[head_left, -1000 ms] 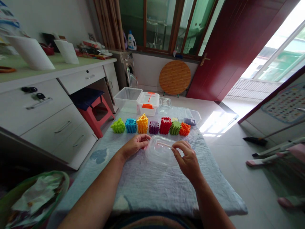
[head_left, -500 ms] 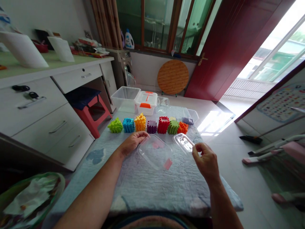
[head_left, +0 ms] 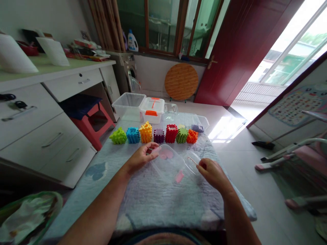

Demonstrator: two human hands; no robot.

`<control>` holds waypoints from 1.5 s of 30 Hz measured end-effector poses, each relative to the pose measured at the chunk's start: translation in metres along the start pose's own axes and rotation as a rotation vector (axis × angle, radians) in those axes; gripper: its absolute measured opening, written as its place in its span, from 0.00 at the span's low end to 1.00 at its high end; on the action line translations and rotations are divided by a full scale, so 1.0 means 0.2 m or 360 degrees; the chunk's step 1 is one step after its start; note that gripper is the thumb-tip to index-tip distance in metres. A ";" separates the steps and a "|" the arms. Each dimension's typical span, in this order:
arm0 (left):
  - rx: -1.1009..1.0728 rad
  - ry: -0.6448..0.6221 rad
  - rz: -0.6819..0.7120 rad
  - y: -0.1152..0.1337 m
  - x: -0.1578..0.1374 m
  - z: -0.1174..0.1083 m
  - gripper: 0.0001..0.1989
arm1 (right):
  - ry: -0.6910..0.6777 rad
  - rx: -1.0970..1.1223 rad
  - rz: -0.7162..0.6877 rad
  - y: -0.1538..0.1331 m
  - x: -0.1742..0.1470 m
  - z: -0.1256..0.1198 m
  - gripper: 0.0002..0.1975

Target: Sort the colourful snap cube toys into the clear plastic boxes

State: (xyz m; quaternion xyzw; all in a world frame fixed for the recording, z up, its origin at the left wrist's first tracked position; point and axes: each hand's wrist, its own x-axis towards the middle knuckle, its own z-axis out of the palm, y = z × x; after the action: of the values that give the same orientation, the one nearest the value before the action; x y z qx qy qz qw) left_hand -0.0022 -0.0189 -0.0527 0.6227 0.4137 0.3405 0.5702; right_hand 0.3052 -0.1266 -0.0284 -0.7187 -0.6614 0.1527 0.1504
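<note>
A clear plastic box (head_left: 165,166) with pink patches lies tilted in the middle of the cloth-covered table (head_left: 158,204). My left hand (head_left: 143,156) grips its upper left rim between thumb and fingers. My right hand (head_left: 213,173) pinches a clear plastic lid (head_left: 191,162) by its near right edge. The lid's left edge is up close beside the box's right side; I cannot tell whether they touch. Behind both stands a row of studded foam-like blocks, among them a yellow block (head_left: 145,132), a purple block (head_left: 158,135), a red block (head_left: 171,133) and an orange block (head_left: 192,136).
Beyond the blocks are a large clear bin (head_left: 129,103) and a white-lidded box with orange latches (head_left: 152,110). A red stool (head_left: 100,117) stands left of the table, a waste basket (head_left: 57,204) at the lower left, a pink-seated chair (head_left: 310,158) at right.
My right hand has moved left with the lid, bringing it beside the box and turning it. My left hand keeps hold of the box, which has tipped slightly. The view has shifted a little.
</note>
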 end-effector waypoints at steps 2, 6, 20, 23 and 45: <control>0.0036 -0.0023 0.0013 0.01 -0.01 0.00 0.20 | -0.0112 0.0029 0.0025 -0.01 0.01 -0.03 0.12; -0.0140 -0.0058 -0.0004 0.03 0.01 0.02 0.16 | -0.0227 0.0018 0.0008 -0.02 0.06 -0.13 0.13; -0.0758 0.0107 -0.0124 -0.04 0.07 0.05 0.18 | 0.0074 -0.0371 -0.0380 0.10 0.76 -0.12 0.41; -0.0749 0.0121 -0.0138 -0.04 0.07 0.05 0.18 | -0.0049 -0.0439 -0.0384 0.09 0.80 -0.11 0.46; -0.0293 0.0124 0.0111 0.01 0.04 0.08 0.15 | -0.0012 -0.0463 -0.0448 0.02 0.74 -0.19 0.23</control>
State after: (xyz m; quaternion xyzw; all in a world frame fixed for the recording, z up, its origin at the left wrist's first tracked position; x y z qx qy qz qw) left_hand 0.0161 -0.0189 -0.0527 0.5681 0.3807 0.4205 0.5963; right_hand 0.3359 0.0204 0.0020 -0.6326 -0.7711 0.0359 0.0624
